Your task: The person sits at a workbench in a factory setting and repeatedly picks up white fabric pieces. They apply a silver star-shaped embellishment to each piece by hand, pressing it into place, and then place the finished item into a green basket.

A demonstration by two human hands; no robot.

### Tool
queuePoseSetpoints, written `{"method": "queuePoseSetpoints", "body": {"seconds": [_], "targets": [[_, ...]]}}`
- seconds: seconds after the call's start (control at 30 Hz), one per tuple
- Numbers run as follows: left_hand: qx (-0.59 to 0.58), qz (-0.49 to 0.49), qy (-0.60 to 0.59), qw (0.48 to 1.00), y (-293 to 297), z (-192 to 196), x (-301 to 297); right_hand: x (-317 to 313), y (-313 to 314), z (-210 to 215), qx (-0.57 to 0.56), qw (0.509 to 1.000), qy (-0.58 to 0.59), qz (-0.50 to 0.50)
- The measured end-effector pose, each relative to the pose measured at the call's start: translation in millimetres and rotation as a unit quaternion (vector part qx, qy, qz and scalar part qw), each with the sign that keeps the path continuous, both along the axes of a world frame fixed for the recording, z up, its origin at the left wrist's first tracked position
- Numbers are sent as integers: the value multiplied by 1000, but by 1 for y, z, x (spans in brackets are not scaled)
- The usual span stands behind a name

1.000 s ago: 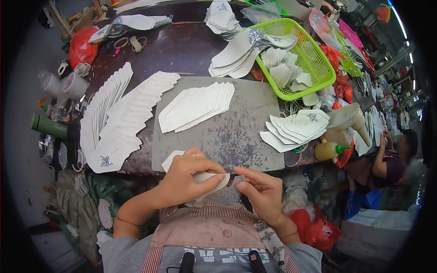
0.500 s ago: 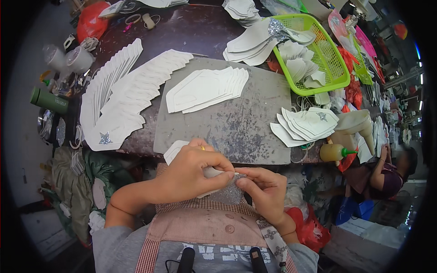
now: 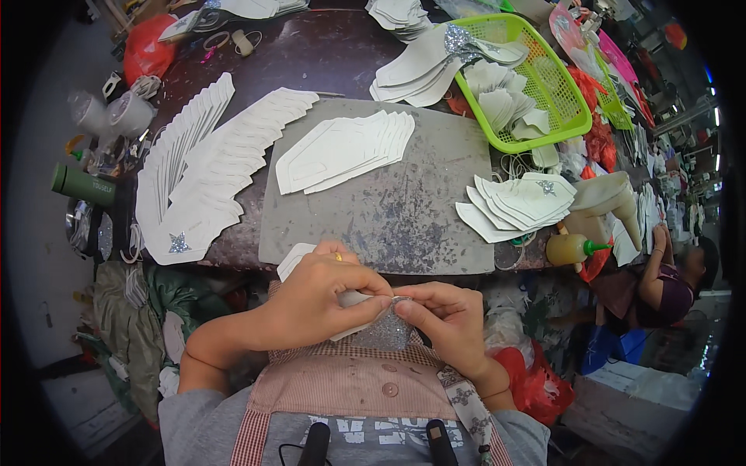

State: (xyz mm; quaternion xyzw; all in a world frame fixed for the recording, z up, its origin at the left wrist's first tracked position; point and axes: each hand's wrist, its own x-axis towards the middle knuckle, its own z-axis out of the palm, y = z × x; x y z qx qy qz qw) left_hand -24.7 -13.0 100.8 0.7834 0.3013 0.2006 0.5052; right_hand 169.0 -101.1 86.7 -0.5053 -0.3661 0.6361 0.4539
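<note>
Just past the table's near edge, my left hand point(image 3: 330, 289) and my right hand point(image 3: 443, 314) meet above my apron, thumbs and forefingers pinched together. Between them they hold a white shoe-upper piece point(image 3: 295, 260) with a silver glitter patch point(image 3: 386, 330) hanging below the fingertips. The white part shows beyond my left knuckles; the pinched edge is mostly hidden. Ahead lies a grey work board point(image 3: 373, 210) bearing a fanned stack of white cut pieces point(image 3: 346, 151).
Two long fans of white pieces point(image 3: 233, 144) lie left. A green basket point(image 3: 571, 136) of pieces stands back right, near starred pieces point(image 3: 519, 203) and a yellowish glue bottle point(image 3: 567, 249). A green flask point(image 3: 81, 185) is far left; a person point(image 3: 668, 287) sits at right.
The view has shifted slightly, so the table things appear a little to the left. Both hands keep their pinch on the glittered piece, almost in the same place.
</note>
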Motion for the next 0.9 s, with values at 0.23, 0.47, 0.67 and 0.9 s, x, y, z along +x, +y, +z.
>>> {"method": "queuePoseSetpoints", "body": {"seconds": [0.23, 0.47, 0.67, 0.9], "targets": [[128, -93, -4, 987, 4, 10, 14, 24, 3, -2, 129, 977, -134, 105], [346, 145, -58, 925, 7, -33, 24, 27, -4, -43, -17, 909, 366, -197], [-423, 163, -154, 878, -46, -88, 38, 15, -48, -104, -60, 905, 376, -189], [-313, 103, -20, 944, -54, -83, 30, 25, -51, -88, -60, 990, 79, -99]]}}
